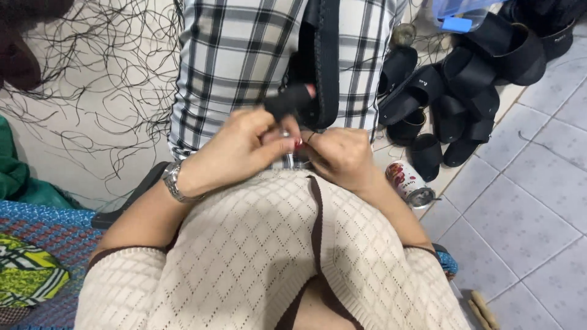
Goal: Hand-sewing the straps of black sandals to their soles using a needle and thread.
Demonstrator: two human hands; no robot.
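Observation:
My left hand (235,150) and my right hand (342,156) meet close together over my lap, fingers pinched. Between them is a black sandal upper with a wide strap (290,98), and a long black sole edge (327,61) rises from it over the checked cloth (232,55). My left hand's fingertips grip the black strap piece; a small metal part shows at the thumb. My right hand pinches a thin black thread (310,135) beside it. A metal watch (174,182) is on my left wrist.
A pile of black slide sandals (465,79) lies on the tiled floor (526,201) at the upper right. A small printed can (408,183) lies beside my right forearm. Loose black threads (98,67) spread at the upper left. A woven blue mat (43,232) is at the left.

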